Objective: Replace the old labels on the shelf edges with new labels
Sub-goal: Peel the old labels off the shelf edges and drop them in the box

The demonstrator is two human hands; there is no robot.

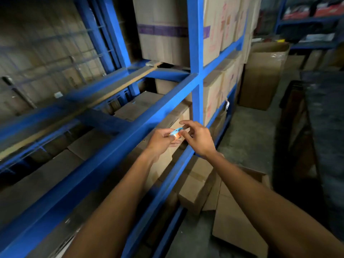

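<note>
A small pale-blue and white label [176, 131] is held between both my hands in front of the blue metal shelving. My left hand [161, 142] grips its lower left end between thumb and fingers. My right hand [197, 137] pinches its upper right end with thumb and forefinger, the other fingers spread. The label hangs just right of the blue shelf edge beam [130, 136] that runs diagonally from lower left to the upright post [197, 101]. Whether the label touches the beam I cannot tell.
Cardboard boxes [162, 30] fill the shelves above and below. More boxes [230, 216] lie on the concrete floor at the right, with a tall open carton [262, 75] further back. A dark rack [316, 127] stands on the right side of the aisle.
</note>
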